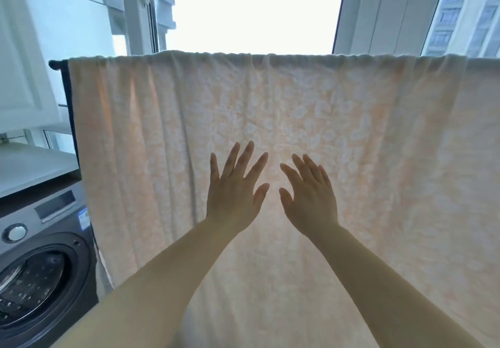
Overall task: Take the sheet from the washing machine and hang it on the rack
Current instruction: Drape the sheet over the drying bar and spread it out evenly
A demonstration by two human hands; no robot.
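Both hands are raised at the centre of the frame, fingers straight and spread, neither holding anything. Your left hand point(234, 189) and your right hand point(309, 194) sit side by side, palms turned toward the sheet point(270, 120); whether the palms press the cloth or hover just in front of it cannot be told from this view.

The sheet, pale peach with a faint leaf pattern, is already draped over the rack point(55, 63), whose dark bar end shows at the upper left, just past the sheet's left edge. Cloth spans nearly the full width of the frame and falls below its lower edge. Vertical folds gather on the left side; the middle and right lie flatter. The washer point(46, 261) stands at the lower left, its drum showing through the door glass, with no cloth visible inside.

Judged from this, the lifting and hanging are done and the step in hand is smoothing. Your next move calls for flat palms swept outward from the centre, the left hand toward the bunched folds at the left. Keep pressure light, so the sheet does not slide along or off the bar.
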